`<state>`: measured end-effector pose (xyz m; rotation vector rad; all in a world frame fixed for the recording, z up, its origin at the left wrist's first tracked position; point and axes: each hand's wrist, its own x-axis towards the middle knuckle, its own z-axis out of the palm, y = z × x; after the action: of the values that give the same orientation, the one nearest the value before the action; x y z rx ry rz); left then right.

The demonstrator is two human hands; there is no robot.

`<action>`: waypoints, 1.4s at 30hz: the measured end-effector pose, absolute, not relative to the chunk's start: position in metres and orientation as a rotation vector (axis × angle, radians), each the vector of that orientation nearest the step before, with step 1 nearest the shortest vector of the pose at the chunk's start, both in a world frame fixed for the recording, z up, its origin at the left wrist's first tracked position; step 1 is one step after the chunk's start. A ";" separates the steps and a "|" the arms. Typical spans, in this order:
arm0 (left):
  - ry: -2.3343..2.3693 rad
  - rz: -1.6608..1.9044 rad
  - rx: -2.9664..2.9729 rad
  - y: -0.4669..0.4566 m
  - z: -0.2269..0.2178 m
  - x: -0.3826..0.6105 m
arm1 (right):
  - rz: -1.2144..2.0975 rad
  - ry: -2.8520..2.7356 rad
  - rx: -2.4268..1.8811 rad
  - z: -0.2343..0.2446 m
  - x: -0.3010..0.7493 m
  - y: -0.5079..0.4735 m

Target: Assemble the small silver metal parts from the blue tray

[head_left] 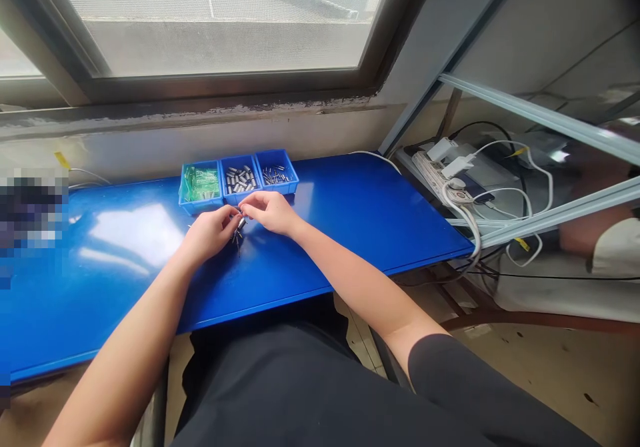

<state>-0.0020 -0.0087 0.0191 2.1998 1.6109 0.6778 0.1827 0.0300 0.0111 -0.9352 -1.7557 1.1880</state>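
Note:
My left hand [212, 232] and my right hand [271, 212] meet above the blue table, just in front of the bins. Thumb and fingers are pinched together on both, around something too small to make out. Below the fingertips lies a little cluster of thin metal pins [238, 239], with a silver cylinder [243, 223] beside it, partly covered by the fingers. Behind the hands stand three joined blue bins. Green pieces in clear plastic [203, 183] fill the left one, short silver cylinders [241, 180] the middle one, and thin metal pins [276, 175] the right one.
The blue table [360, 213] runs along the wall under a window [225, 33]. At the right, a power strip [440, 177] with white chargers and cables sits beside a metal frame [540, 123]. A blurred-out patch [33, 210] covers the left edge.

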 end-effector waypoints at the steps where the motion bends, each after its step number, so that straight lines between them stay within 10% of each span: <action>1: 1.610 0.677 2.203 -0.009 0.019 -0.002 | 1.185 -1.757 -0.937 0.011 0.183 0.030; 42: 1.595 0.665 2.215 -0.007 0.016 -0.003 | 1.126 -1.814 -0.958 0.015 0.183 0.028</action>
<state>-0.0029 -0.0073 0.0163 2.2152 1.5947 0.6645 0.1830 0.0282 0.0151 -0.9580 -1.8141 1.1259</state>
